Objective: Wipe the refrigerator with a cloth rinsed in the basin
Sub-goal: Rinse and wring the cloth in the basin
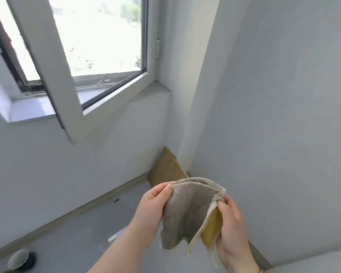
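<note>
So up close it's both hands on the cloth point(187, 211), which is held up in the air between them. It's a fuzzy grey-beige terry rag, folded over so it droops in soft pleats, with a smoother yellow layer peeking out on the right side and a ragged bottom edge. The left hand point(154, 201) has its grip on the top left corner, thumb flat on the front and fingers tucked behind. The right hand point(232, 227) is pinching the right edge with its fingers curled round it, forearm coming up from below. Under them is a flat grey floor point(77, 233), and a brown slab of cardboard point(165, 168) leans in the corner. Further back are smooth white walls point(47, 154) and a white-framed window point(87, 56) swung open over a pale sill point(32, 109).
</note>
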`<state>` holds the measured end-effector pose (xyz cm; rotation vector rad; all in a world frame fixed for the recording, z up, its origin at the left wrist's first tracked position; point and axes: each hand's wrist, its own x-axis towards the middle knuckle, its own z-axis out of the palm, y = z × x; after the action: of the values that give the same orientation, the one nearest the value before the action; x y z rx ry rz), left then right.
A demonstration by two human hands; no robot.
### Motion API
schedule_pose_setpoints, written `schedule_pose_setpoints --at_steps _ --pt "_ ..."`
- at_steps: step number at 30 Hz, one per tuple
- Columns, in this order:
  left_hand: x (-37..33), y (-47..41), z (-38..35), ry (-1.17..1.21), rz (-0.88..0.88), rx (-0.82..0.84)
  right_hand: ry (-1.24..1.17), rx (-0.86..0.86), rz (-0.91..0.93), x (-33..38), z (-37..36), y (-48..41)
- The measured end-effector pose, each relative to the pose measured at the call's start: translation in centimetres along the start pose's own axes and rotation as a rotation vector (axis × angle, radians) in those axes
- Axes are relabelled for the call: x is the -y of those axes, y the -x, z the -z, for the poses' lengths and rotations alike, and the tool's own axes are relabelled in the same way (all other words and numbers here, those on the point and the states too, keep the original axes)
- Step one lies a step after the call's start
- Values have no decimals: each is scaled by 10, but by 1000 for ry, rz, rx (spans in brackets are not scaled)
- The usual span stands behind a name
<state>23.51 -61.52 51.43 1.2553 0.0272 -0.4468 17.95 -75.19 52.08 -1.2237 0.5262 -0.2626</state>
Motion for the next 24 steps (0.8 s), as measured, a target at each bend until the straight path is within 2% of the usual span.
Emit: schedule_pose_setpoints --at_steps 2,4,7,9,12,15,18,21,24 --pt "-9 20 41 84 -29 -151 -97 123 -136 -15 -28 11" --pt "-16 53 91 141 -77 -298 -94 277 -253 -34 -68 32" --pt "-19 107 152 185 -102 -410 -95 454 -342 -62 -120 72" --pt "-13 149 189 210 -85 -397 -101 523 -393 -80 -153 103" --pt "7 234 251 270 -32 -389 -72 723 -533 -119 -210 176" --pt "29 294 300 328 6 -602 -50 898 -678 -154 -247 239" --pt "56 342 355 347 11 -829 188 973 -605 -204 -277 290" --pt "87 372 401 341 95 -996 440 1078 -574 -257 -294 318" --pt "117 389 439 286 175 -1116 630 1056 -518 -311 -315 335"
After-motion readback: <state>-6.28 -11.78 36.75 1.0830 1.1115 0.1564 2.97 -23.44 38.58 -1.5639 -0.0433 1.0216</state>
